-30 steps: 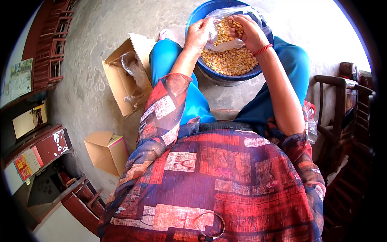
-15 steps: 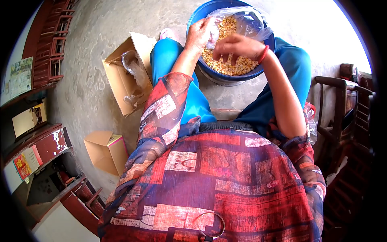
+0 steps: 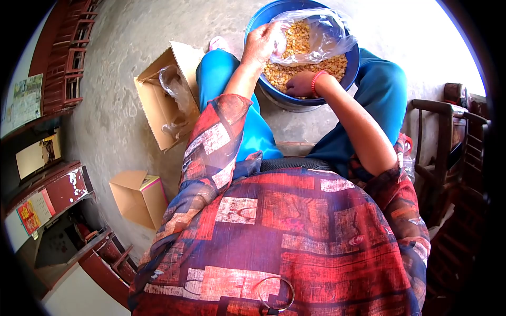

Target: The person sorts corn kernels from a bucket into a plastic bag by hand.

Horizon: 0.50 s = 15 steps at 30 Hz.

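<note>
Top centre of the frame, and here's the bucket (image 3: 256, 22), with corn (image 3: 333, 65) inside and a clear bag (image 3: 328, 43) sitting over it, more kernels showing within. The left hand (image 3: 259, 45) has its fingers closed on the bag's left edge! The right hand (image 3: 301, 84) is down in the corn, lower front of the bucket, fingertips hidden, so open or closed, I can't tell.
</note>
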Each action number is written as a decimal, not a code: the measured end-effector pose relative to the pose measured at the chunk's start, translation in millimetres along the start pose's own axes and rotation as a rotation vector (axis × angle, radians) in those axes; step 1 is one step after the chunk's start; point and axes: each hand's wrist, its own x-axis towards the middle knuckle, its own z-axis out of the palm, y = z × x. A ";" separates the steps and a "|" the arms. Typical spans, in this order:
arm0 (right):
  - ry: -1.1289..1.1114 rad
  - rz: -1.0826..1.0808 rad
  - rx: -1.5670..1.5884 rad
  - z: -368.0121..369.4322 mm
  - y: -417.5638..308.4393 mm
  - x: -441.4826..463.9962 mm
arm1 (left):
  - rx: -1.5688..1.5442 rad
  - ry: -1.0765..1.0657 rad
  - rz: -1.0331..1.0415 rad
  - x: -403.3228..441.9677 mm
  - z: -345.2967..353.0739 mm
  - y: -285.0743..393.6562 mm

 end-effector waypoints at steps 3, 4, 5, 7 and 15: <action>-0.096 0.145 0.079 -19.4 -26.2 -22.9 | 0.003 -0.004 -0.003 0.1 0.1 -0.3; -0.095 0.145 0.081 -17.4 -21.9 -18.3 | -0.008 -0.013 -0.005 0.3 0.4 -0.7; -0.050 0.034 0.150 -17.3 -21.5 -15.1 | -0.008 -0.016 -0.006 -0.3 1.5 0.2; -0.054 -0.016 0.385 -17.3 -17.0 -14.2 | 0.026 -0.001 0.020 -2.0 3.5 2.0; -0.118 -0.144 1.091 -38.8 -30.4 -44.0 | 0.034 -0.042 0.022 -4.4 2.9 5.9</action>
